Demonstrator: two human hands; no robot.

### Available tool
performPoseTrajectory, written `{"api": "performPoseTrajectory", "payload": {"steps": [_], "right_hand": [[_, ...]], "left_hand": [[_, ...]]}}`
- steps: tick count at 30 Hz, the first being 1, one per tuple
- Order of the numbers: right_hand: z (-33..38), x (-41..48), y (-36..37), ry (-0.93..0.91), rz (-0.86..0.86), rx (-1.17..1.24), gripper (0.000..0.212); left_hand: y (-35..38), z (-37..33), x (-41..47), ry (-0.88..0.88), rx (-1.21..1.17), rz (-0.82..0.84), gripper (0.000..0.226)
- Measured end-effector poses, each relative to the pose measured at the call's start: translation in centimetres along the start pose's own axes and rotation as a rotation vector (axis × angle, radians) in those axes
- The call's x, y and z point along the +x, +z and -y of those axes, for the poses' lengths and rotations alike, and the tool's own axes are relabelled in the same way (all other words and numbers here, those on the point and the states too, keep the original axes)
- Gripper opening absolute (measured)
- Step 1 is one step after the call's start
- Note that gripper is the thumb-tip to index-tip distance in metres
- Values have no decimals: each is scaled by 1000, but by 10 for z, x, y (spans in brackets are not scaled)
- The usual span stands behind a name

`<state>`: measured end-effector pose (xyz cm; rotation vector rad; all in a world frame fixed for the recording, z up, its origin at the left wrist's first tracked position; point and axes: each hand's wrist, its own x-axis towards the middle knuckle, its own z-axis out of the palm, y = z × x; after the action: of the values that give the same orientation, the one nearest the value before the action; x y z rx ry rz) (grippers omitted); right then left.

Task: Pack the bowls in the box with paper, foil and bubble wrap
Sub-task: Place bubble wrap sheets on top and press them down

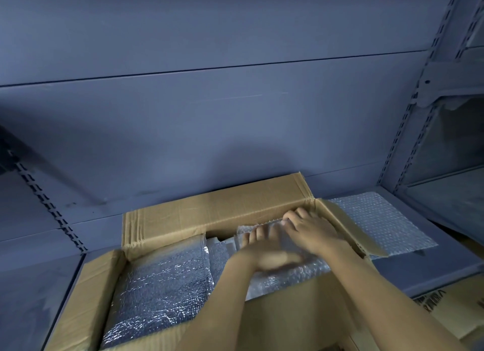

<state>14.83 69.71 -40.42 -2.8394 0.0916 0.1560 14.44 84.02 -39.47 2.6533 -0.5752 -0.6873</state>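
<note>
An open cardboard box (209,209) stands on a blue-grey shelf, its flaps folded outward. Silver foil (162,280) covers the left half of its inside. A bundle in bubble wrap (282,277) lies in the right half. My left hand (267,253) lies flat on the bundle, blurred, its fingers reaching toward the back wall. My right hand (311,230) presses on the bundle's far right end near the box corner, fingers bent down over the wrap. No bowl is visible; whatever is in the wrap is hidden.
A flat sheet of bubble wrap (387,222) lies on the shelf to the right of the box. Another printed cardboard box (445,308) sits at the lower right. Slotted shelf uprights (403,130) rise at the right and left.
</note>
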Motion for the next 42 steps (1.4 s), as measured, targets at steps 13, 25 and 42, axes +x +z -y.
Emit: {"api": "performPoseTrajectory", "payload": {"steps": [13,25,42], "right_hand": [[-5,5,5,109,-118,63,33],[-9,6,8,63,-102,-1,33],[-10,4,13,48,-87,-74,35]], "left_hand": [[16,-6,15,-80,299,-384,78],[10,7,6,67,223,-250,116],[20,9,-6,187,454,-144,108]]}}
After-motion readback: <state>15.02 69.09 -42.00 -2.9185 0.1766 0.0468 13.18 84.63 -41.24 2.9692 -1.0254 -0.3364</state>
